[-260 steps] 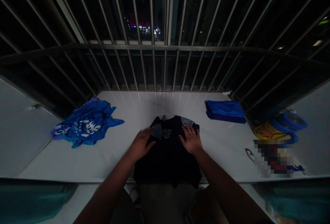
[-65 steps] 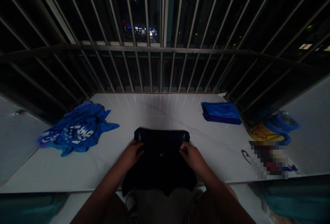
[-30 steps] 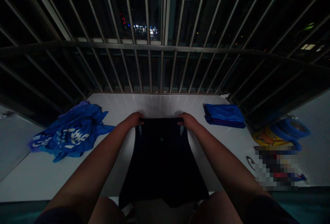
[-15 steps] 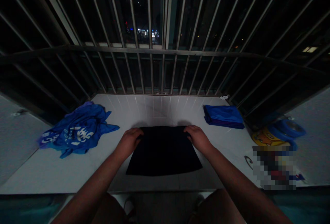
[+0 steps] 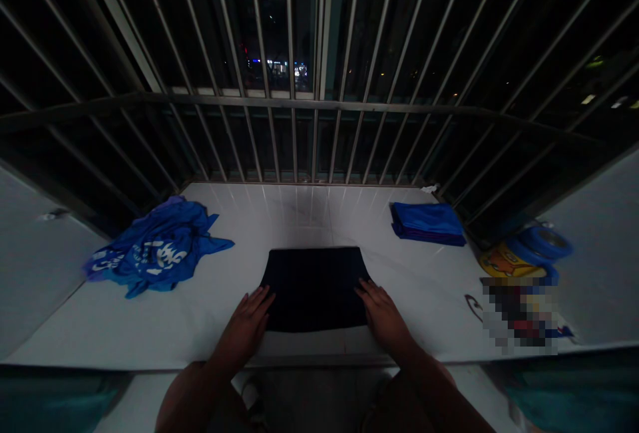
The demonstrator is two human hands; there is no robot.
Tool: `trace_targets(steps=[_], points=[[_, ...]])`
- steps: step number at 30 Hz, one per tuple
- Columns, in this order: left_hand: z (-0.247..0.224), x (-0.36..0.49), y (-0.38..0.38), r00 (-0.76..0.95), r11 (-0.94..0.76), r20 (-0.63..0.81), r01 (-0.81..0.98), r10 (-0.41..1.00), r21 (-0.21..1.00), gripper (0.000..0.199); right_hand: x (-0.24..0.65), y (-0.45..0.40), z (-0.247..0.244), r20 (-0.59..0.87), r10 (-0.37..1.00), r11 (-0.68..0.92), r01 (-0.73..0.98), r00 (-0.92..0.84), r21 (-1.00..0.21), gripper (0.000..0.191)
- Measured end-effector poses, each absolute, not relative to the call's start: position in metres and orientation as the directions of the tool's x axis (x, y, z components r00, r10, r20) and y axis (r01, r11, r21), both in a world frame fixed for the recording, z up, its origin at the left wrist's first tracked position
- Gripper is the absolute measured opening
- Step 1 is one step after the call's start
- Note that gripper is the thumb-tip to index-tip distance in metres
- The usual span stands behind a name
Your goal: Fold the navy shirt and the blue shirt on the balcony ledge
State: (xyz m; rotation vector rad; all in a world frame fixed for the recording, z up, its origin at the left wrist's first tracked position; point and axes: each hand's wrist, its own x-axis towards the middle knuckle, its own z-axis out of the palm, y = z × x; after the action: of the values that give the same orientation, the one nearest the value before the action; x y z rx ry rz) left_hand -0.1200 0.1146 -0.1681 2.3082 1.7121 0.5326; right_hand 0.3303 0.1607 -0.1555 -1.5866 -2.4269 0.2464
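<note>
A dark, nearly black cloth (image 5: 315,290) lies flat on the white ledge in front of me, roughly rectangular. My left hand (image 5: 248,316) rests on its left edge with the fingers spread and pointing forward. On the right edge lies my right hand (image 5: 382,306), its fingers also apart and flat. Neither hand grips the cloth. A crumpled blue cloth with white print (image 5: 162,250) is to the left. Folded blue cloths (image 5: 428,222) sit in a stack at the back right.
Metal bars (image 5: 315,106) stand behind the white ledge (image 5: 309,213). At the right are a yellow and blue container (image 5: 512,261) and a pixelated item (image 5: 522,316). The ledge's front edge runs above my legs.
Both hands have let go of the cloth's far corners and moved back toward me along its sides, fingers now flat. The cloth lies flat and looks shorter from front to back.
</note>
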Motion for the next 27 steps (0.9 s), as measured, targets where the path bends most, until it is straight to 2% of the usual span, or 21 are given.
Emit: trace_targets(steps=[8,12,14,16,20,23,27], points=[[-0.158,-0.117,0.106,0.238,-0.292,0.184,0.877,0.954,0.381,0.051,0.327,0.146,-0.155,0.126,0.931,0.365,0.870,-0.342,-0.331,0.064],[-0.156,-0.118,0.102,0.253,-0.340,0.273,0.875,0.928,0.345,0.048,0.329,0.144,-0.153,0.270,0.919,0.371,0.864,-0.288,-0.341,0.051],[-0.161,-0.121,0.096,0.296,-0.390,0.318,0.875,0.900,0.289,0.047,0.333,0.137,-0.157,0.338,0.890,0.413,0.855,-0.306,-0.314,0.044],[-0.171,-0.126,0.085,0.360,-0.447,0.348,0.869,0.866,0.213,0.048,0.340,0.125,-0.164,0.336,0.858,0.482,0.836,-0.389,-0.263,0.045],[-0.193,-0.135,0.057,0.451,-0.511,0.360,0.855,0.817,0.089,0.067,0.353,0.092,-0.180,0.220,0.836,0.540,0.826,-0.503,-0.161,0.072],[-0.202,-0.133,0.038,0.433,-0.479,0.369,0.877,0.822,0.036,0.073,0.359,0.074,-0.186,0.179,0.848,0.520,0.847,-0.498,-0.107,0.080],[-0.206,-0.119,0.024,0.377,-0.402,0.376,0.916,0.846,-0.015,0.068,0.357,0.068,-0.190,0.229,0.838,0.514,0.857,-0.495,-0.031,0.072]])
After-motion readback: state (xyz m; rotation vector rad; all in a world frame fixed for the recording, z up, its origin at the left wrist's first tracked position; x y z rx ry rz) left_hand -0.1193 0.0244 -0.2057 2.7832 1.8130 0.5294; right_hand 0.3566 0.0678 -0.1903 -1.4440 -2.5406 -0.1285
